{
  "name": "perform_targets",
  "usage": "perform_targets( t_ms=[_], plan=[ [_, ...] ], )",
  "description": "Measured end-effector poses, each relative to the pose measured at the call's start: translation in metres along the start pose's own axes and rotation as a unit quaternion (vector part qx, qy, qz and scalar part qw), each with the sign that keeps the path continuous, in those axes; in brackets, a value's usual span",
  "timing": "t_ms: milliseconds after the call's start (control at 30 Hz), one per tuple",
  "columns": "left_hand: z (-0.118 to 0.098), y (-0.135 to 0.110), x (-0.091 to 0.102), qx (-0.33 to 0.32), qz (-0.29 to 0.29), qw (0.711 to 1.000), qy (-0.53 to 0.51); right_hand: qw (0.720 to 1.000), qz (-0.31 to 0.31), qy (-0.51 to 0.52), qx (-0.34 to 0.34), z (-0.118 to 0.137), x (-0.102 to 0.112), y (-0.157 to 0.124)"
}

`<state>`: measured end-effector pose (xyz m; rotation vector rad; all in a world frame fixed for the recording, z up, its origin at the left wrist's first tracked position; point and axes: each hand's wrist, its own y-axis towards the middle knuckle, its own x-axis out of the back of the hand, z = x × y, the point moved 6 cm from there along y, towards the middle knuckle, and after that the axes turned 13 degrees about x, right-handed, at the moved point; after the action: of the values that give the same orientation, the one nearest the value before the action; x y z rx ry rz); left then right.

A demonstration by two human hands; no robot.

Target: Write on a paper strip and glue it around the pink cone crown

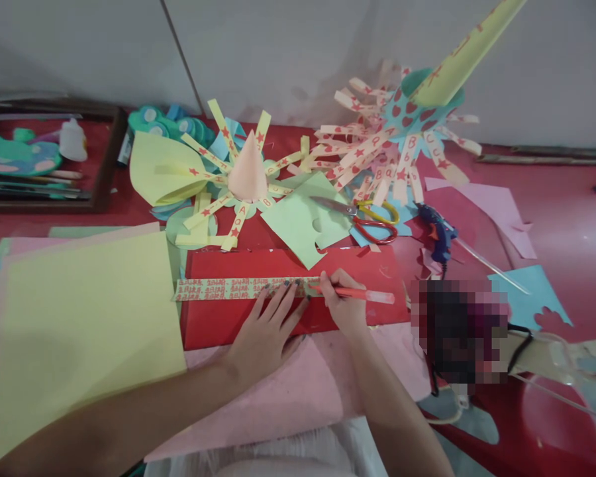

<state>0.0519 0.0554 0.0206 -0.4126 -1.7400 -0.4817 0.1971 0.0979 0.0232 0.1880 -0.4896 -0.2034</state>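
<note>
A long pale green paper strip covered in red writing lies across a red box. My left hand rests on it, fingers spread flat, pinning the strip's right part. My right hand is closed around a red marker pen, its tip touching the strip's right end. The pen's cap end points right.
Scissors and a blue glue gun lie beyond the box. Paper sun crafts with a peach cone and a blue cone piece stand behind. Yellow paper sheets lie left, pink paper near me.
</note>
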Motion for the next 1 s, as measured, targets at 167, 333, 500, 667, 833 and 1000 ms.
perform_targets(
  t_ms=[167, 333, 500, 667, 833, 1000],
  plan=[
    [0.0008, -0.0003, 0.0001, 0.001, 0.001, 1.000, 0.000, 1.000, 0.011, 0.001, 0.017, 0.0015, -0.0010, -0.0003],
    [0.0003, -0.0004, 0.0005, -0.001, -0.001, 1.000, 0.000, 1.000, -0.023, 0.010, -0.012, -0.0032, 0.0036, -0.0019],
    [-0.0007, 0.0002, 0.0000, -0.004, 0.000, 1.000, 0.000, 1.000, -0.011, 0.005, -0.011, -0.0018, 0.0025, -0.0017],
    [0.0006, -0.0007, -0.0017, 0.001, 0.005, 1.000, -0.003, 1.000, -0.018, -0.011, -0.012, -0.0021, 0.0033, -0.0022],
    [0.0009, -0.0009, -0.0022, -0.001, 0.007, 1.000, -0.011, 0.999, -0.030, -0.017, 0.006, -0.0013, 0.0043, -0.0021],
    [0.0004, 0.0000, -0.0014, -0.001, 0.003, 1.000, -0.009, 1.000, -0.022, -0.004, 0.008, -0.0005, 0.0038, -0.0012]
  ],
)
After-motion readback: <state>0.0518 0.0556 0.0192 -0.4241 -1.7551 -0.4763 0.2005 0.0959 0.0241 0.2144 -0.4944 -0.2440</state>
